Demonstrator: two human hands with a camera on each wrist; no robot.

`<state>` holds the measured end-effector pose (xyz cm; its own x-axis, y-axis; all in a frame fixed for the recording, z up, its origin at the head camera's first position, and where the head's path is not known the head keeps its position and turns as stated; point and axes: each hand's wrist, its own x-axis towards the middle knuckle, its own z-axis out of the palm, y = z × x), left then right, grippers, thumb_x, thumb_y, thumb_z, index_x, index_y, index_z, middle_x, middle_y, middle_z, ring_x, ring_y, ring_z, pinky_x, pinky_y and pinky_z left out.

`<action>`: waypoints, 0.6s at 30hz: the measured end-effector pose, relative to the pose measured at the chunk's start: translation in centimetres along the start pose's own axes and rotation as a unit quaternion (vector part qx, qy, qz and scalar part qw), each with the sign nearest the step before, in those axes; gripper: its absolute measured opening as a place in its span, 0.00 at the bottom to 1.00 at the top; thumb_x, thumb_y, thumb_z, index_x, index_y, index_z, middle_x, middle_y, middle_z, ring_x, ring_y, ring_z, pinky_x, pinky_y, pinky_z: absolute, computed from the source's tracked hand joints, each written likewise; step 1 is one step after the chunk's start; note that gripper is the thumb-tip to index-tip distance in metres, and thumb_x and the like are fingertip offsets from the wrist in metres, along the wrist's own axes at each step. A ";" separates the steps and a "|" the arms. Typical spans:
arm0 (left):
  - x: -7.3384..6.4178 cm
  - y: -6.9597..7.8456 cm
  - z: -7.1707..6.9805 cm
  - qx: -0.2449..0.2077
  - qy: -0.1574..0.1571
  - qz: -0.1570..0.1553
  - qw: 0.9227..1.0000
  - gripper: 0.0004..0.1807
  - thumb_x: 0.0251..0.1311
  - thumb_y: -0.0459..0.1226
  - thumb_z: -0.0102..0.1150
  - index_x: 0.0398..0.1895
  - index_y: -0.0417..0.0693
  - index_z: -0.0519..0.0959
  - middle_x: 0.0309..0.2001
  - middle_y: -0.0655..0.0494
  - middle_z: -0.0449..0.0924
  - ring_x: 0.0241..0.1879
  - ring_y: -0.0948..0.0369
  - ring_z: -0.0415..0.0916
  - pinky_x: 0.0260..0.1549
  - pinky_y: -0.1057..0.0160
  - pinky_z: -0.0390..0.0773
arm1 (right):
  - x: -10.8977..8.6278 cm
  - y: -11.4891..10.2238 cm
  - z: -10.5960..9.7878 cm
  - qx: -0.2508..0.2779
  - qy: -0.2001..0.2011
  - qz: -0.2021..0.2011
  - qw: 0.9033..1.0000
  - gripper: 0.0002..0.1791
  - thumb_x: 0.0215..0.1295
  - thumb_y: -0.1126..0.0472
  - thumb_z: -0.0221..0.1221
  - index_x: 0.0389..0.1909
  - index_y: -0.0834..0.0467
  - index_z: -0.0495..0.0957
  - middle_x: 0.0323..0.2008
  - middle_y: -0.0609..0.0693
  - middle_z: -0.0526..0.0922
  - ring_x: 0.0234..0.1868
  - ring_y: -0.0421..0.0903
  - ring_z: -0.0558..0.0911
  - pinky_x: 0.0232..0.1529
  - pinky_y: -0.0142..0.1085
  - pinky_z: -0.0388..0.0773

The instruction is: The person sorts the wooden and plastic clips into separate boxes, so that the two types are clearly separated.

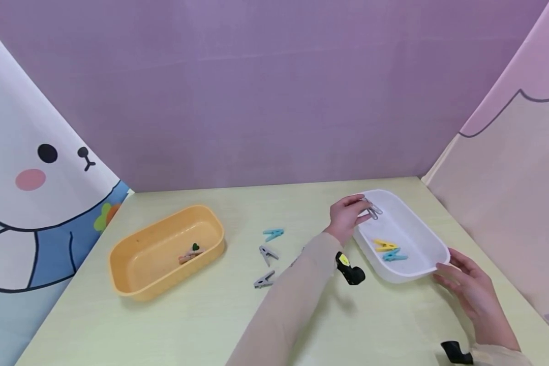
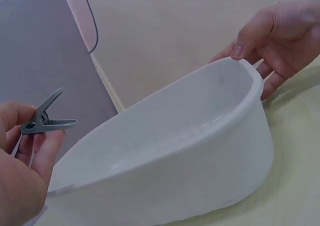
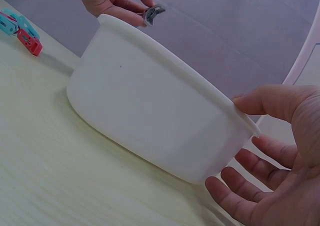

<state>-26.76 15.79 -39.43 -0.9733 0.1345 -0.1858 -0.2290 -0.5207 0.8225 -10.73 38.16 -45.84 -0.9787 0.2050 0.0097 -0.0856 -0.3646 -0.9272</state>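
My left hand pinches a grey clothespin between thumb and fingers, over the far left end of a white plastic basin. The clothespin's two free arms point away from the fingers, spread in a V. At the basin's near right corner, my right hand grips the rim, its thumb on top and its fingers along the outer wall. A yellow clothespin and a blue clothespin lie together on the basin's floor, toward the near end.
An orange-yellow basin stands at the left, holding a pinkish clip with a green heart-like piece. Between the basins lie a blue clothespin and grey clothespins. A red clothespin shows in the right wrist view.
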 end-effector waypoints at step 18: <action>-1.1 -1.1 1.0 0.250 -0.008 0.033 0.968 0.07 0.52 0.25 0.72 0.25 0.43 0.84 0.25 0.59 0.81 0.28 0.64 0.82 0.30 0.66 0.86 | -1.1 -1.3 1.0 -0.009 0.013 0.007 1.000 0.25 0.66 0.80 0.53 0.45 0.47 0.84 0.42 0.42 0.83 0.40 0.40 0.84 0.39 0.34 0.86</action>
<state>-25.40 17.07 -39.55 -0.9845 0.1295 -0.1183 -0.1264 -0.0563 0.9904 -9.76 37.51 -44.26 -0.9746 0.2234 -0.0137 -0.0675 -0.3517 -0.9337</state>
